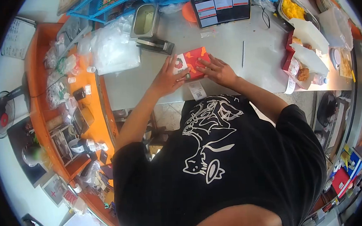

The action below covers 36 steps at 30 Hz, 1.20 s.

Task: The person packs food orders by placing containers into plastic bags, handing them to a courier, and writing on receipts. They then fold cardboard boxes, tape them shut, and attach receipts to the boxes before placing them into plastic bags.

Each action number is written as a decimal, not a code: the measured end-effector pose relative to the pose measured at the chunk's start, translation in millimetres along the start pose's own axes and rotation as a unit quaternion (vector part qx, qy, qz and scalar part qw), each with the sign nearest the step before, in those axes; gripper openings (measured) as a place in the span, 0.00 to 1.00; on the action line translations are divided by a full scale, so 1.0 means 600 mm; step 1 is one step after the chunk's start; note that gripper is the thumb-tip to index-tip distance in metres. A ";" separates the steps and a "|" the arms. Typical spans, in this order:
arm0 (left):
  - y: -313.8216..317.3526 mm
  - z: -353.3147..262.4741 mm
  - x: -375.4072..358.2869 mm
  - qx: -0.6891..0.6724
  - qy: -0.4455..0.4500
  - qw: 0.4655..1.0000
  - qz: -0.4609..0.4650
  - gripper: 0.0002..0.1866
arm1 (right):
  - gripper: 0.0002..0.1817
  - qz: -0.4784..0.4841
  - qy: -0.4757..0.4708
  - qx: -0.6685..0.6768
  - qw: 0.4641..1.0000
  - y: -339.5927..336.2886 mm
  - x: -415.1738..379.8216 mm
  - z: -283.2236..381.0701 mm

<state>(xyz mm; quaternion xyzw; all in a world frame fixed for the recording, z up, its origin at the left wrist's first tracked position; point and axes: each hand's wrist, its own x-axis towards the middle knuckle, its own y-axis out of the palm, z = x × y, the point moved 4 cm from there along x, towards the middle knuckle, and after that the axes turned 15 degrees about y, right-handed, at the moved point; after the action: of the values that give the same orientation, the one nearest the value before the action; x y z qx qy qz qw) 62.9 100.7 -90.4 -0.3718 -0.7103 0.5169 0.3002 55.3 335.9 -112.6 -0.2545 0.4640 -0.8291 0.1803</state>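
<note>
A red and white cardboard takeaway box [192, 61] with orange shapes and a printed logo lies closed on the metal counter in front of me. My left hand [168, 77] grips its left side, with the fingers reaching over the white part. On the right side, my right hand [220, 72] holds the box with its fingers laid across the red top. A printed paper receipt [196, 91] hangs at the counter's front edge, just below the box. The undersides of both hands are hidden.
Behind the box stand a tape dispenser [156, 45], a metal container [145, 20] and a tablet [222, 9]. Plastic bags [115, 48] lie left. A pen [243, 54] and open boxes of fried food [306, 66] are on the right.
</note>
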 end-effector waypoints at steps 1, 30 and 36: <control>-0.005 -0.005 0.002 0.002 0.000 1.000 -0.001 0.34 | 0.29 -0.002 -0.001 -0.001 1.000 -0.001 -0.004 -0.002; 0.037 -0.018 -0.203 0.086 -0.210 0.955 -0.192 0.16 | 0.17 0.012 0.169 0.301 0.939 0.122 0.294 0.003; 0.039 -0.003 -0.249 0.107 -0.304 0.919 -0.227 0.18 | 0.23 0.317 0.303 0.217 0.872 0.151 0.363 0.025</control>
<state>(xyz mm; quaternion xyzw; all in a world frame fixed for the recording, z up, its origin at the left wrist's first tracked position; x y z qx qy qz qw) 150.7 -19.4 -118.6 0.0090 -0.7729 0.5959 0.2178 -105.4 163.2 -128.6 0.2154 0.3605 -0.8434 0.3351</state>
